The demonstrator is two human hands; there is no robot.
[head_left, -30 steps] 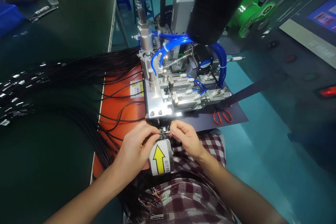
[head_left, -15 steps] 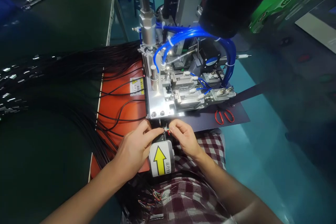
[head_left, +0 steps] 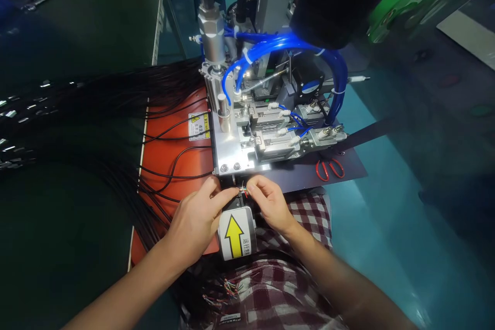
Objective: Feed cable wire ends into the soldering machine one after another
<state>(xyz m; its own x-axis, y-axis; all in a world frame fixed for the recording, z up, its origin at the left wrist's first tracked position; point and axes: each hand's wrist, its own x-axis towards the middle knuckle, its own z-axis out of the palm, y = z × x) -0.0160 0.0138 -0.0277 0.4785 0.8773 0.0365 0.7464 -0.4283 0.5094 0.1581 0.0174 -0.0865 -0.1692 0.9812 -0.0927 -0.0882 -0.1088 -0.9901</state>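
Thin coloured wires, with red and white ones among them, show in the small gap between my two hands at the machine's front edge. My left hand is closed, thumb and forefinger pinched at the left side of these wires; the cable they seem to come from is hidden under the fingers. From the right, my right hand pinches the wire ends between thumb and fingertips. Just below the wires is a white label with a yellow arrow on a rounded part. The machine with its metal plate stands directly beyond my fingers.
Black cables run across the orange board at the left. Blue air hoses arch over the machine's cylinders. Red-handled scissors lie on the dark plate at right. Stripped cable ends rest by my checked clothing.
The view has shifted slightly, so the machine sits a little farther left. Both hands keep their pinch on the wires, with hardly any movement between them.
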